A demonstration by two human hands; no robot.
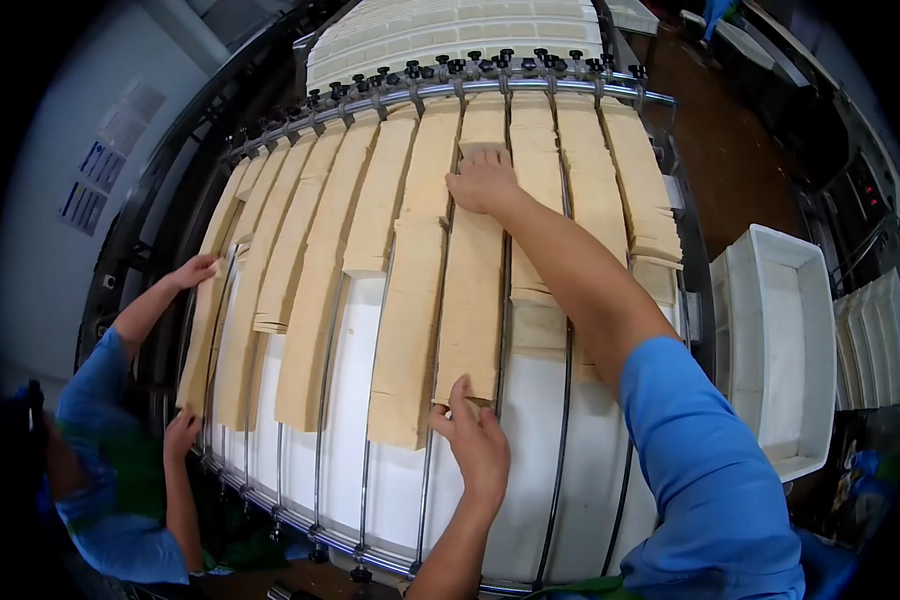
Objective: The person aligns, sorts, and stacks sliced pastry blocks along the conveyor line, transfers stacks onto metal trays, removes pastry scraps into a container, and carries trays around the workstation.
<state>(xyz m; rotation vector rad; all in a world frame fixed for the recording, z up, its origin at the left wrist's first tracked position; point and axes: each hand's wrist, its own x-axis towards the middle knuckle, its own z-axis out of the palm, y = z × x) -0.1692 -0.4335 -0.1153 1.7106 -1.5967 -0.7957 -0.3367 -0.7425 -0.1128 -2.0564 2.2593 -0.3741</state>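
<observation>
The left hand (473, 440), fingers loosely parted, meets the near end of 1 beige slab (470, 300) at mid-frame; the right hand (485, 182) lies over its far end, arm stretched in from the right. Whether either grips, I cannot tell; they seem placed to steady it. Metal rods (561, 450) apparently keep neighbouring slabs (405, 340) in lanes. At frame left, a co-worker's 2 hands (198, 271) touch an outer slab (201, 330).

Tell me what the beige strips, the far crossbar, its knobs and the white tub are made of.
Beige strips: matte, layered, seemingly soft, given the ragged, split edges; perhaps a foodstuff, though I can't confirm.
Far crossbar: probably polished metal, from its bright highlights.
Knobs: likely moulded black plastic, going by their uniform lobed shape.
White tub: apparently smooth plastic, with rounded corners.
</observation>
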